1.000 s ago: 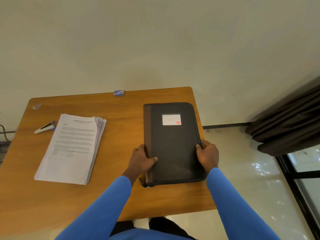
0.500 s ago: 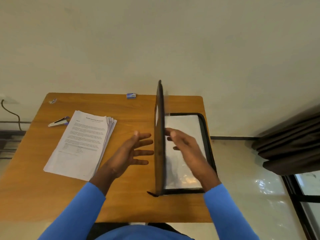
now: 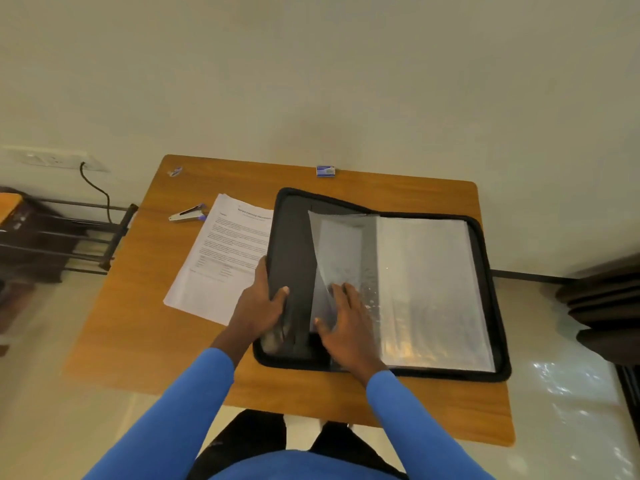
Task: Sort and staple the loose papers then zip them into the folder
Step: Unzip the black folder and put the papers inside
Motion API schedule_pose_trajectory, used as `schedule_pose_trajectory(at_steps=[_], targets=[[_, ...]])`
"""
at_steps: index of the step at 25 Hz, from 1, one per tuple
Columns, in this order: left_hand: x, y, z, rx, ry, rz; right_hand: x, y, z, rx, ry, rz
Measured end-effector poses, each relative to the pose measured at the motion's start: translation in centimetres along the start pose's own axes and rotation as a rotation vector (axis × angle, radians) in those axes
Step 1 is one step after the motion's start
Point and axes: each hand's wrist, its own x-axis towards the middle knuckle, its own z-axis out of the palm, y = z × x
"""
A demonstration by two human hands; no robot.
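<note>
Opening the zip folder [image 3: 484, 242] flat on the surface [image 3: 138, 323]. Gripping its left cover edge with the left hand [image 3: 258, 303], fingers wrapped round it; pressing a clear sleeve [image 3: 341, 251] with the right hand [image 3: 346, 323], fingers straight. Next, probably: freeing both hands, taking the paper stack [image 3: 225, 258] lying just left of the folder.

Colours rn: table [image 3: 145, 334] is warm orange-brown w/ faint wood grain. Folder [image 3: 292, 244] is black round the edge, dark grey inside. Plastic pockets [image 3: 429, 285] in it are clear-ish, silvery grey w/ shiny spots. Papers [image 3: 225, 258] are white w/ small black print. Stapler [image 3: 187, 213] is silver + a bit of blue-purple. Little box [image 3: 326, 170] at the back is blue & white. Shirt sleeves [image 3: 173, 417] are plain bright blue, trousers [image 3: 249, 441] black. Wall [image 3: 311, 81] is off-white, floor [image 3: 571, 393] pale glossy cream w/ white glare. Curtain [image 3: 602, 292] is v dark brown. Cable [image 3: 98, 188] black, socket [image 3: 52, 159] white.
</note>
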Motion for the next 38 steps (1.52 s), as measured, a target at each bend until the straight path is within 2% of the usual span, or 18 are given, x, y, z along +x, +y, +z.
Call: schedule_pose_trajectory(at_steps=[3,5,6,9,11,13,16,18,21,23,25,27,28,29,31,33,36,38], targets=[[2.2,-2.8,0.0,0.292,-0.215,-0.007,0.3,0.6,1.0,-0.302,0.045,0.088],[2.9,-3.9,0.2,0.425,-0.232,0.057,0.7,1.3,0.4,-0.367,0.135,0.081],[2.8,-4.2,0.5,0.5,-0.209,0.105,0.8,1.5,-0.2,-0.309,0.173,0.107],[2.4,-4.6,0.6,0.783,-0.219,0.297,1.0,1.9,-3.3,0.124,0.272,0.352],[3.3,-4.9,0.1,0.891,-0.277,0.375,1.1,3.4,-6.7,0.298,0.491,0.469],[4.0,-5.1,-0.4,0.963,-0.307,0.442,0.5,6.0,-10.4,0.304,0.682,0.582],[4.4,-5.1,-0.7,1.018,-0.325,0.542,-0.9,10.1,-14.9,0.408,0.876,0.763],[4.5,-5.3,-0.7,1.011,-0.308,0.563,-1.1,11.2,-16.6,0.48,1.019,0.811],[4.4,-5.4,-0.5,0.967,-0.299,0.566,-1.4,9.2,-15.9,0.227,1.153,0.746],[4.5,-5.5,-0.5,0.961,-0.302,0.565,-1.6,6.0,-12.8,-0.051,1.074,0.476],[4.7,-5.6,-0.5,0.973,-0.339,0.553,-1.4,3.3,-7.6,-0.197,0.781,0.219],[4.6,-5.6,-0.8,0.904,-0.342,0.531,-1.1,2.0,-1.8,-0.302,0.385,0.163],[4.5,-5.8,-1.1,0.843,-0.29,0.522,-0.9,1.5,0.7,-0.351,0.233,0.209],[4.3,-6.2,-1.5,0.765,-0.191,0.511,-0.9,1.1,2.6,-0.385,0.158,0.28],[4.2,-7.8,-3.2,0.581,0.073,0.377,-0.5,-0.6,5.2,-0.375,0.152,0.412],[5.2,-9.9,-5.4,0.421,0.23,0.079,0.2,-2.9,6.8,-0.374,0.157,0.421],[7.7,-12.5,-8.6,0.291,0.279,-0.271,1.1,-5.2,8.7,-0.416,0.079,0.334],[9.2,-13.4,-10.0,0.238,0.286,-0.325,1.3,-5.4,9.0,-0.433,0.06,0.365]])
